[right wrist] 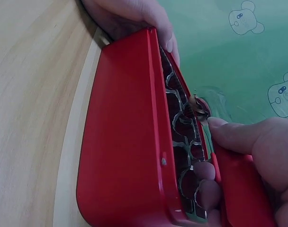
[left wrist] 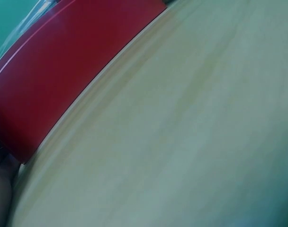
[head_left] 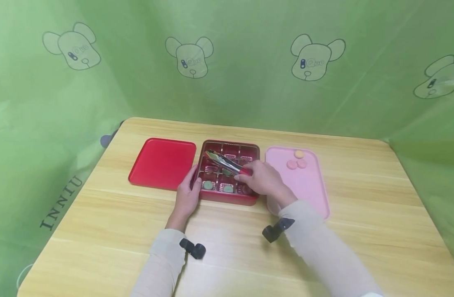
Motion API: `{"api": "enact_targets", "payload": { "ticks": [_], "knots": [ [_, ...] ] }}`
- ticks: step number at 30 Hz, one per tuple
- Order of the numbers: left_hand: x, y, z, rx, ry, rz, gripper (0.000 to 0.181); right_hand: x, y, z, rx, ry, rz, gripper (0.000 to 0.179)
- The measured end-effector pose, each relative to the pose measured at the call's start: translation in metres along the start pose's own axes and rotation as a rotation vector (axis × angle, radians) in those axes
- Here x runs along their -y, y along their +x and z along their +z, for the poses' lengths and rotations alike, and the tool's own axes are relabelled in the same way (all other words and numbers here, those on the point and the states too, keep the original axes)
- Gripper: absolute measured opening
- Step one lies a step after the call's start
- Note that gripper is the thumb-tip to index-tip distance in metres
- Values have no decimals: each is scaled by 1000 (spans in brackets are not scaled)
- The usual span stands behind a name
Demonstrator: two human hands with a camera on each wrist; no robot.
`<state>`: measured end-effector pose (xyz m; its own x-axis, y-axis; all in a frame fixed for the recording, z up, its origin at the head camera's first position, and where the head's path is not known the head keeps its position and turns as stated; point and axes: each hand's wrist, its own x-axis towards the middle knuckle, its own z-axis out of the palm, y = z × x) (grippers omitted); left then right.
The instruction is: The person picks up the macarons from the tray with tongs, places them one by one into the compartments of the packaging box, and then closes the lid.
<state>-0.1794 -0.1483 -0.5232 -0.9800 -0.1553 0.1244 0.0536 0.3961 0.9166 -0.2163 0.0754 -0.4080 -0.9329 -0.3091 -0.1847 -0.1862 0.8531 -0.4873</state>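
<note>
A red box with a clear divided insert stands in the middle of the table. Green macaron-like rounds lie in several of its compartments. My left hand grips the box at its left front corner, thumb up at the rim and fingers along the side. In my right hand is a pair of metal tongs with red handles. The tongs slant over the box, their tips above the back left compartments. I cannot tell whether the tips hold anything.
Left of the box lies a red square lid. At the right is a pink tray with two pink rounds and a yellowish one near its back. A green curtain hangs behind the wooden table.
</note>
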Motion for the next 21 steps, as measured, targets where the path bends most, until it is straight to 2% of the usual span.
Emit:
{"api": "enact_targets", "payload": {
  "ticks": [12,21],
  "knots": [
    [-1,0,0,-11,-23,20,49,-2,1,0,4,-21,-10,41],
    [-2,-2,-1,-6,-37,21,50,-9,-3,-2,0,9,34,47]
  ]
}}
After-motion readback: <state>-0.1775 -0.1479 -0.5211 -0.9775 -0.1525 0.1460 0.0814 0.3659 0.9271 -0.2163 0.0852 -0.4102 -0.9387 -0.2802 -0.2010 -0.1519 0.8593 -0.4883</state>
